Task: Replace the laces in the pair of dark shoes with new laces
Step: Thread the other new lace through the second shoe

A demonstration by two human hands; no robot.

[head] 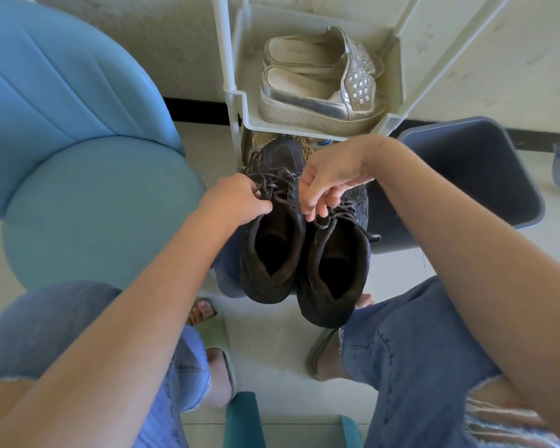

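I have the pair of dark shoes [304, 253] mid-frame, side by side, heels toward the camera, openings facing up, toes pointing at the shoe rack [236, 98]. They sit between the knees, above the floor [272, 344]; I can't tell if they hang or rest on something.

Left hand [236, 202] is on the left shoe [272, 247], at the top of its lacing, fingers [259, 206] curled tight and pinching the laces [282, 185]. Right hand [330, 182] is over the right shoe [337, 273], wrist bent down, fingers [311, 211] curled narrow around a loop of that shoe's lace. So both hands are holding lace, neither is spread wide. The laces are dark grey, frayed-looking and threaded in the eyelets of both shoes, with loose loops near the tongues.

Behind the shoes, the rack's upper shelf holds silver platform shoes [317, 88], one against the other. The lower shelf holds something woven, mostly hidden; I can't identify it. A blue chair [78, 156] is on the left, just beside the rack. A grey bin [466, 176] is on the right, tilted, close to the right shoe. The person wears ripped jeans [411, 357] and green slippers [217, 337], feet on the floor under the shoes.
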